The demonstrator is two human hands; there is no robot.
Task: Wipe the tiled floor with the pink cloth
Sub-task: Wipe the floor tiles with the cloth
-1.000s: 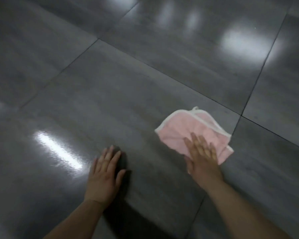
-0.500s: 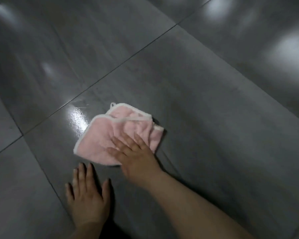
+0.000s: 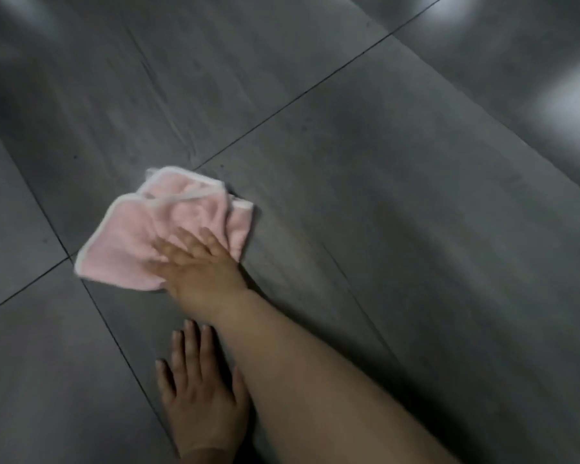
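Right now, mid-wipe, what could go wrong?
1. The right hand only presses flat on the near edge of the pink cloth, with no grip, so the folded cloth may bunch up or slide out.
2. The right forearm crosses close beside the left hand, which lies flat on the floor. A sweep further left could knock it.
3. The tiles look glossy, so the bracing hand might slip.

The pink cloth (image 3: 138, 239) with a white edge lies folded on the shiny grey tiled floor (image 3: 399, 202), left of the middle.
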